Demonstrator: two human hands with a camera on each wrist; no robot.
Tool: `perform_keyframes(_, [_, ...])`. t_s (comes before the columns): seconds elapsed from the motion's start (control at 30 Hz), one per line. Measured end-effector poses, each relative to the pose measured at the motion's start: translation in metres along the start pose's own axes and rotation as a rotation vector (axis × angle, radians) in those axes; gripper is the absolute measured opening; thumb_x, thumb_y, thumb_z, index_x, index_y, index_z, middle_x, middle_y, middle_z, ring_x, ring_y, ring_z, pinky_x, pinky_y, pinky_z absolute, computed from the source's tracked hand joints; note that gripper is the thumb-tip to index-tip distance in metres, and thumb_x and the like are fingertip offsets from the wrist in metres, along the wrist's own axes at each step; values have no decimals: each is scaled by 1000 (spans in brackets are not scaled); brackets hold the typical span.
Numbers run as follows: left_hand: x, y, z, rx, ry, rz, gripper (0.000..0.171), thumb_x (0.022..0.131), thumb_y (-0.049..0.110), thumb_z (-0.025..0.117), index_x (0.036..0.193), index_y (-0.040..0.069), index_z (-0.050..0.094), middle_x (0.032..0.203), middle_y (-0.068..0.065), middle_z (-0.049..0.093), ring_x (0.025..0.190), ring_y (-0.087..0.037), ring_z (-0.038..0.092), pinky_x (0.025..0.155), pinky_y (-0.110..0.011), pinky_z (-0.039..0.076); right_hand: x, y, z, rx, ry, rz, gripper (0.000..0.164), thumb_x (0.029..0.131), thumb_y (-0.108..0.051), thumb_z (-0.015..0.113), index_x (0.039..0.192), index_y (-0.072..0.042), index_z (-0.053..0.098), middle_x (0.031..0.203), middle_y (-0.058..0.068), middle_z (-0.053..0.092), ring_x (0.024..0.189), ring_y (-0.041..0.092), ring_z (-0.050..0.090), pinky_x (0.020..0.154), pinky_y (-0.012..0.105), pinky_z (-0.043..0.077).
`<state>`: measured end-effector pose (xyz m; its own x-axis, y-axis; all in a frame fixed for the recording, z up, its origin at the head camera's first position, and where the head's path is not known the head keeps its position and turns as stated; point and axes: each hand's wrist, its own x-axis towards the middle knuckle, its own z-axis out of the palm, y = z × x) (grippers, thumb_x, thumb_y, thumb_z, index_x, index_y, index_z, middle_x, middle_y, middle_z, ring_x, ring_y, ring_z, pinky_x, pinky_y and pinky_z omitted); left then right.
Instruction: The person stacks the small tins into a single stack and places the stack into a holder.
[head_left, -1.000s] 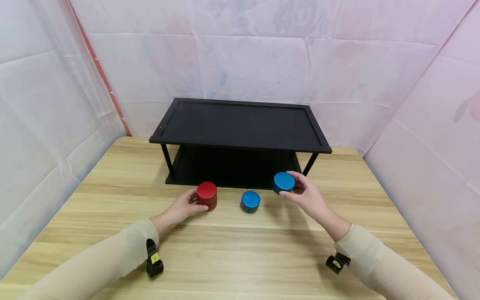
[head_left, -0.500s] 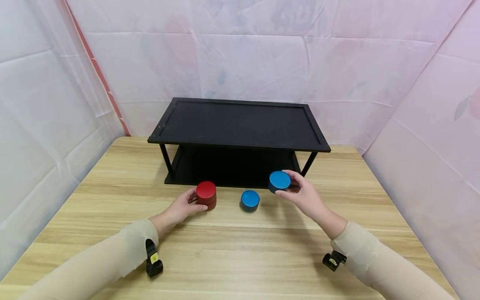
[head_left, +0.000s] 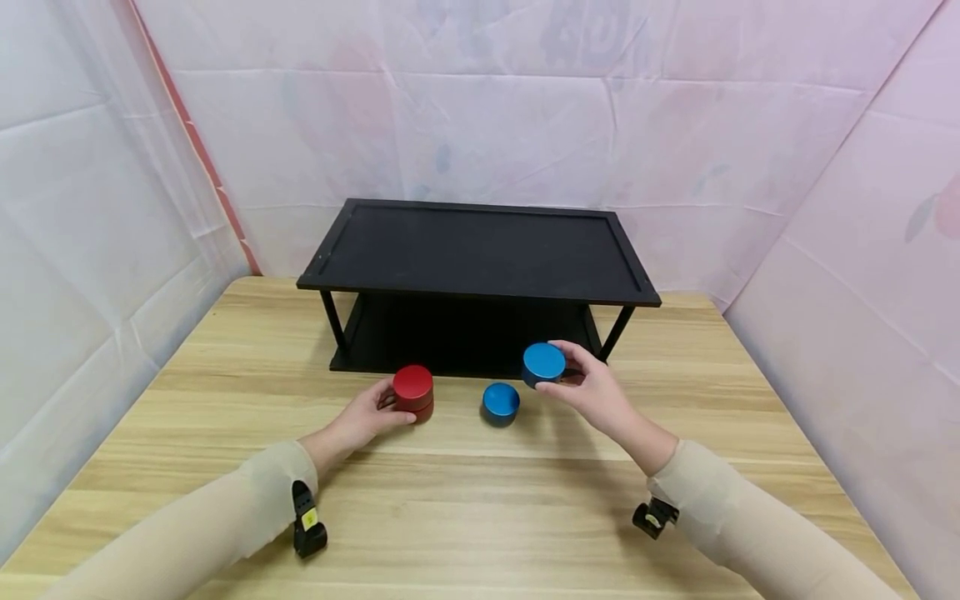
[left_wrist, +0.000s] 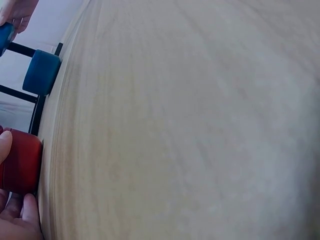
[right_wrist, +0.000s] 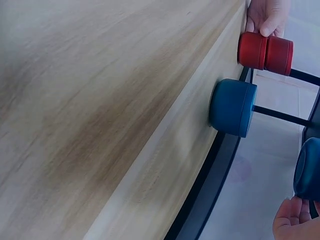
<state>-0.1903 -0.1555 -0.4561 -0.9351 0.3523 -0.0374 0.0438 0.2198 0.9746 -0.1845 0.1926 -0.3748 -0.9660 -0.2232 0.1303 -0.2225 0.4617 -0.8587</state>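
Observation:
Two red round lidded tins stand stacked beside the rack, the upper red tin (head_left: 413, 385) squarely over the lower red tin (right_wrist: 251, 50). My left hand (head_left: 360, 421) grips this stack from the left, thumb at the front. To its right, a blue round tin (head_left: 500, 402) stands upright on the table. My right hand (head_left: 602, 402) pinches a second blue tin (head_left: 543, 363) between thumb and fingers, holding it raised and level, just above and to the right of the standing blue tin. In the right wrist view the held tin is partly cut off by the frame's edge.
A black two-level rack (head_left: 480, 250) stands behind the tins, its lower shelf (head_left: 468, 337) close to them. The wooden table (head_left: 480, 500) extends toward me. White printed cloth (head_left: 495, 125) hangs at the back and both sides.
My right hand has moved steadily left with the raised blue tin, closer to the standing one. My left hand and the red stack have stayed in place.

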Motion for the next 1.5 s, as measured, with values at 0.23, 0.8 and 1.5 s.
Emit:
perform_keyframes(0.23, [1, 1, 2, 11, -8, 8, 63, 83, 10, 70, 135, -6, 38, 134, -24, 45, 126, -37, 39, 106, -48, 30, 1, -1, 2, -23, 0, 3, 63, 78, -18, 76, 133, -5, 46, 121, 16, 55, 110, 28, 53, 90, 43, 47])
perform_keyframes(0.8, [1, 2, -1, 11, 1, -23, 66, 81, 9, 72, 136, -4, 38, 135, -23, 45, 127, -35, 39, 105, -47, 31, 6, -6, 12, -36, -30, -7, 64, 79, -21, 76, 133, -6, 46, 124, 14, 54, 113, 28, 51, 91, 44, 46])
perform_keyframes(1.5, [1, -1, -4, -28, -5, 19, 62, 81, 3, 70, 134, -8, 38, 131, -26, 47, 125, -37, 41, 104, -45, 33, 10, -12, 17, -45, -24, -32, 62, 79, -19, 76, 133, -7, 47, 122, 14, 55, 110, 26, 52, 90, 44, 47])
